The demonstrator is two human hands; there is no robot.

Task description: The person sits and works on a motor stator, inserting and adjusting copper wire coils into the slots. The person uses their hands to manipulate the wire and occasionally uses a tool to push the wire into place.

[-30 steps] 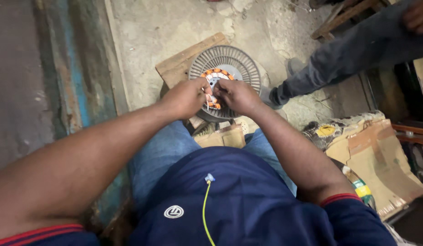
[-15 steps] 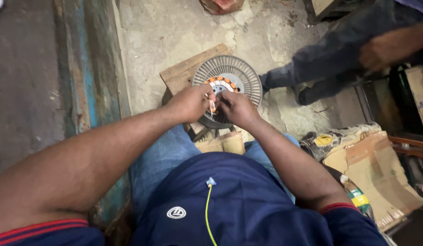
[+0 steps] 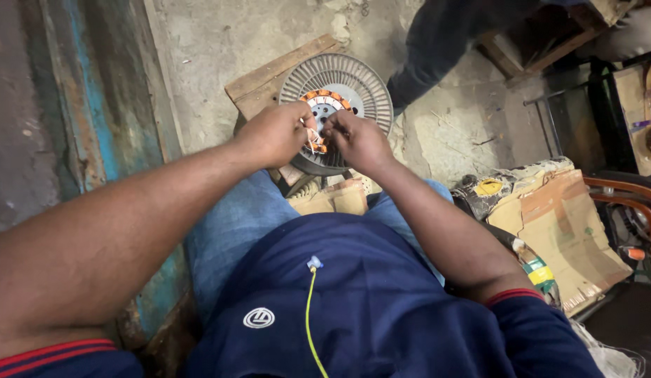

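The grey finned motor disc (image 3: 353,91) is resting on a wooden board (image 3: 269,77) just beyond the person's knees. Both hands are meeting over its near half: the left hand (image 3: 273,133) and right hand (image 3: 360,140) are each pinching closed on the copper windings (image 3: 318,98) ringing the disc's hub.

flattened brown cardboard box (image 3: 556,231) at right, green-labelled bottle (image 3: 539,269) beside it

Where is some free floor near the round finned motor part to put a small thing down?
Bare concrete floor lies beyond the wooden board, beside the blue-painted wall. Another bare patch lies between the finned motor part and the cardboard. Around the left hand and right hand it is crowded.
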